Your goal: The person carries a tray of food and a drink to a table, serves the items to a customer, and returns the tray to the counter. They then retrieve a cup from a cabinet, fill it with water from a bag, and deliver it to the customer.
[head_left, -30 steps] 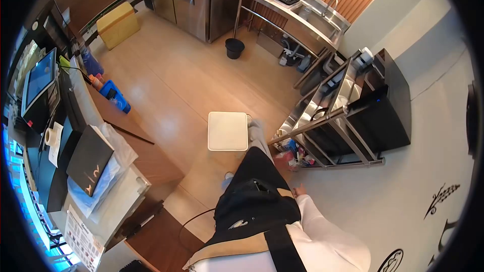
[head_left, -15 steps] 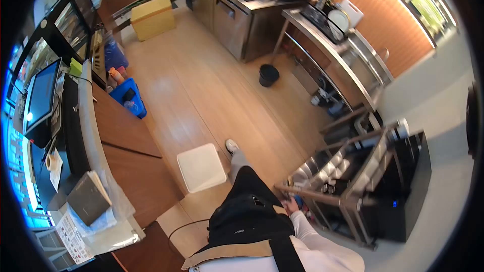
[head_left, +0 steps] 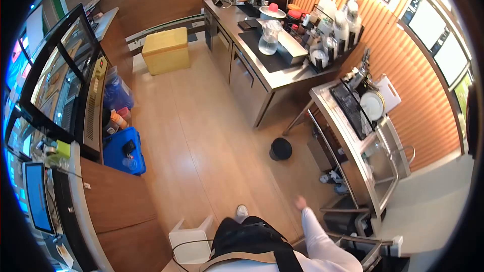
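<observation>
My right hand [head_left: 301, 203] is stretched forward over the wooden floor, at the end of a white sleeve. It is small and blurred, so its fingers cannot be made out. Closest in front of it is a black bin [head_left: 280, 149] on the floor. My left hand does not show. Below me are a dark apron [head_left: 249, 242] and one white shoe [head_left: 242, 210]. A white stool [head_left: 191, 249] stands left of my legs.
On the right stand a steel sink table [head_left: 348, 121] and a metal rack [head_left: 370, 252]. A steel counter [head_left: 237, 32] holds a pitcher. At the left are a display case [head_left: 60, 75], a blue crate [head_left: 132, 163] and a wooden cabinet [head_left: 118, 196]. Further back sits a yellow box [head_left: 165, 50].
The view has tilted up and shows more of the counter. My right hand has left the side of the metal rack and reached forward over the floor.
</observation>
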Motion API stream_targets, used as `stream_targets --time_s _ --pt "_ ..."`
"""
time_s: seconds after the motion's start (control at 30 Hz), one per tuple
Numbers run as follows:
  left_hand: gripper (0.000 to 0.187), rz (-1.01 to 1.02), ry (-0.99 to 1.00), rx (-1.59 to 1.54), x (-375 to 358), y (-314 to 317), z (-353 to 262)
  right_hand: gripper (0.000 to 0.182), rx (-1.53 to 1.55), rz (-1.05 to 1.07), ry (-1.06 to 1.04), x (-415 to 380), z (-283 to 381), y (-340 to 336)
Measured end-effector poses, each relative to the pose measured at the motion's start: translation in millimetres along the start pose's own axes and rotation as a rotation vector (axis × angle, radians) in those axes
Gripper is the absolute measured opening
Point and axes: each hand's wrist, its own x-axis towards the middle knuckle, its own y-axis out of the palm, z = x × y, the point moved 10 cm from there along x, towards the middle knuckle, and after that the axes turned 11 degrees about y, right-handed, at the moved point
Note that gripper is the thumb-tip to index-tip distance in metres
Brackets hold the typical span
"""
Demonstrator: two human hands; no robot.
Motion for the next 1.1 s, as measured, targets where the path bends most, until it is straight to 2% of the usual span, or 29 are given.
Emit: stream_targets --time_s 0.03,0.07,0.1,0.13,0.17,0.2,0.23,0.27,0.3,0.4,0.47,0.5,0.53,0.57,0.6,0.63,0.67,0.7,0.73,0.77,0.8,0.83,0.87,0.9,0.97,1.0,1.1 --pt "0.035 0.022 0.027 -0.039 21 6 -28 0.037 0.018 -0.229 -0.239 35 56 -43" --pt "0.035 0.044 0.049 -0.077 39 12 -50 0.034 0.162 -0.094 -0.090 50 125 -87" --pt "0.034 0.070 0.063 -0.117 57 21 -70 0.031 0.464 -0.159 -0.254 72 185 -124" --pt "0.033 0.100 0.069 -0.153 75 30 -88 0.030 0.435 -0.246 -0.345 94 246 -159" --pt "0.033 0.128 0.067 -0.188 94 41 -101 0.030 0.530 -0.256 -0.466 110 308 -189" --pt "0.032 0.158 0.057 -0.212 112 53 -110 0.031 0.633 -0.254 -0.498 118 368 -220" --pt "0.031 0.185 0.039 -0.230 129 64 -117 0.031 0.653 -0.346 -0.588 137 419 -249" --pt "0.031 0.219 0.013 -0.241 148 76 -120 0.032 0.727 -0.379 -0.574 158 462 -275" --pt "0.030 0.251 -0.027 -0.253 164 87 -119 0.034 0.645 -0.505 -0.557 173 504 -305" --pt "0.028 0.356 -0.220 -0.325 197 110 -89 0.052 0.961 -0.498 -0.530 253 595 -365" --pt "0.027 0.379 -0.352 -0.491 215 101 -53 0.057 0.846 -0.575 -0.443 290 639 -401" --pt "0.026 0.366 -0.342 -0.620 233 86 -35 0.063 0.838 -0.589 -0.421 310 654 -413" --pt "0.026 0.343 -0.274 -0.739 268 61 -35 0.063 0.957 -0.447 -0.419 332 668 -416" --pt "0.025 0.308 -0.102 -0.751 320 37 -45 0.064 0.960 -0.423 -0.422 373 673 -415" --pt "0.018 0.198 0.265 -0.320 402 -8 -103 0.044 1.087 -0.209 -0.381 381 682 -409" --pt "0.016 -0.040 0.611 -0.118 438 -77 -214 0.025 1.265 -0.219 -0.422 384 683 -413" --pt "0.015 -0.048 0.486 -0.157 485 -109 -265 0.028 1.295 -0.141 -0.323 409 672 -405" --pt "0.014 0.005 0.341 -0.278 516 -135 -313 0.022 1.241 -0.274 -0.306 420 661 -406" --pt "0.017 -0.182 0.463 -0.176 519 -190 -404 0.020 1.189 -0.443 -0.371 424 658 -417" --pt "0.018 -0.274 0.555 -0.226 537 -209 -439 0.019 1.120 -0.458 -0.237 414 662 -426" --pt "0.020 -0.270 0.537 -0.285 549 -224 -472 0.018 1.102 -0.581 -0.340 399 676 -441" --pt "0.022 -0.193 0.478 -0.297 565 -230 -493 0.020 1.088 -0.573 -0.234 404 683 -447" --pt "0.024 -0.137 0.523 -0.296 578 -233 -516 0.020 0.895 -0.538 -0.220 427 687 -457" --pt "0.024 -0.073 0.531 -0.305 594 -232 -530 0.020 0.836 -0.566 -0.272 436 703 -465" --pt "0.025 0.017 0.581 -0.307 630 -230 -563 0.020 0.711 -0.448 -0.264 412 768 -468" --pt "0.026 0.047 0.619 -0.306 648 -225 -583 0.014 0.703 -0.298 -0.289 410 798 -461" --pt "0.029 0.154 0.690 -0.376 708 -201 -650 0.006 0.800 -0.062 -0.351 396 902 -437"
